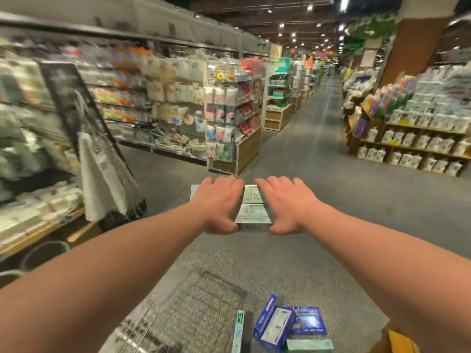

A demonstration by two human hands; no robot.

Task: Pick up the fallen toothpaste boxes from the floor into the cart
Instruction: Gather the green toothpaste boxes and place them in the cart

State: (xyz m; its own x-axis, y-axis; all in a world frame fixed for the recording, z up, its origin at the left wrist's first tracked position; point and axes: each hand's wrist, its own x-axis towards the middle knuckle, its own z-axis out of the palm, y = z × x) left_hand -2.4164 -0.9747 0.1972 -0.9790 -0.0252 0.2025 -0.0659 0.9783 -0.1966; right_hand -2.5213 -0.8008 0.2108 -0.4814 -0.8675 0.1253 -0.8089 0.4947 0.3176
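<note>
The left hand [219, 202] and right hand [288, 203] grip toothpaste boxes [253, 207] between them, fingers curled over; blue boxes [288, 324] lie below, between the forearms.

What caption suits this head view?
In a store aisle, the left hand and right hand grip pale toothpaste boxes; blue boxes lie below.

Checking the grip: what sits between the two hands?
Pale toothpaste boxes, printed sides up, held from either side by the left hand and the right hand, in the head view.
</note>
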